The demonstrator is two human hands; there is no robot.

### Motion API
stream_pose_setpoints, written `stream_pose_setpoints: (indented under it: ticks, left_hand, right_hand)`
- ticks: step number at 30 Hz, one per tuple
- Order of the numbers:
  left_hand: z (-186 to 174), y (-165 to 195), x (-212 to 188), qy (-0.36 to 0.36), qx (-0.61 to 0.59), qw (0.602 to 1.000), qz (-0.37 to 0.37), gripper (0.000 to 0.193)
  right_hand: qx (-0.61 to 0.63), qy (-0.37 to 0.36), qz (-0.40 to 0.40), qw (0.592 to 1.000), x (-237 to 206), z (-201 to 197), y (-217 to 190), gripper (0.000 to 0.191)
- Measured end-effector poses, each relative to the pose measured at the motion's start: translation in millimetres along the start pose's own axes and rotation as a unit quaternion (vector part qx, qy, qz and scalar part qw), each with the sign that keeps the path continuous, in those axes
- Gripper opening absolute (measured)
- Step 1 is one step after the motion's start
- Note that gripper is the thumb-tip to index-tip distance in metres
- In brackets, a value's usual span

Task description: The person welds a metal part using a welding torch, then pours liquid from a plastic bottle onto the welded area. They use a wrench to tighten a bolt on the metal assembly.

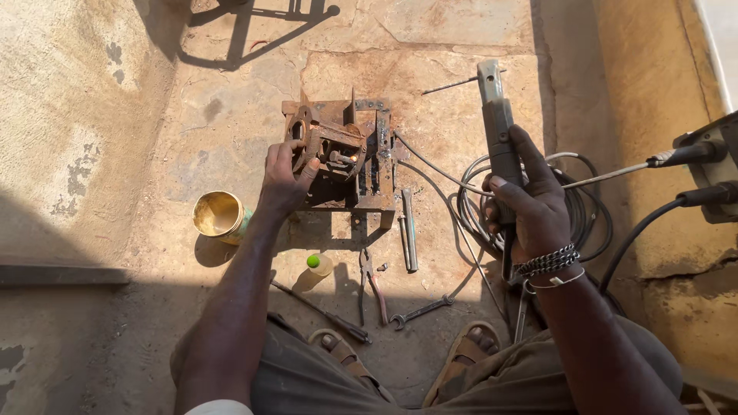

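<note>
A rusty metal assembly (361, 154) with a round flanged part sits on the stone ground in front of me. My left hand (284, 178) grips its left side, fingers curled over the flanged part. My right hand (526, 201) is closed around a grey welding electrode holder (496, 123), held upright to the right of the assembly, away from it. A thin rod (452, 85) sticks out from the holder's top to the left. A small glowing spot shows inside the assembly near its middle.
An open tin can (218, 215) stands left of my arm. A small bottle with a green cap (317, 266), pliers (370, 283), a spanner (421, 311), a screwdriver (323, 311) and a metal bar (408, 230) lie near my sandalled feet. Coiled cable (592, 215) and a welding machine (711, 165) are at right.
</note>
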State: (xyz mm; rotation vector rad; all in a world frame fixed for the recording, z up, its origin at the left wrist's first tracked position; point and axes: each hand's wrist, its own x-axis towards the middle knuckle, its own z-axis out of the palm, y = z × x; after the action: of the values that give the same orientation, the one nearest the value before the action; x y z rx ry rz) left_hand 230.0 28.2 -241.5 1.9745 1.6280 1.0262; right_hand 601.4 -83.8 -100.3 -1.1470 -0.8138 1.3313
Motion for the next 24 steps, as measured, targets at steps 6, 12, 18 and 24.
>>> stream_pose_setpoints:
  ticks: [6,12,18,24]
  left_hand:
    - [25.5,-26.4,23.5,-0.016,-0.105,0.994,-0.031,0.054]
    - [47.2,-59.9,40.6,0.011,0.064,0.993,0.102,0.074]
    - [67.5,-54.2,59.1,0.101,0.045,0.991,0.077,0.076]
    - [91.6,-42.3,93.1,0.062,0.081,0.965,-0.242,0.047]
  right_hand:
    - [-0.027,0.000,0.080,0.996,48.7,-44.0,22.6,0.077]
    - [-0.007,-0.080,0.090,0.993,87.5,-69.3,43.8,0.082]
    - [-0.052,-0.072,0.097,0.991,110.9,-62.4,61.9,0.078]
    - [-0.086,-0.086,0.087,0.989,108.0,-66.8,66.1,0.076]
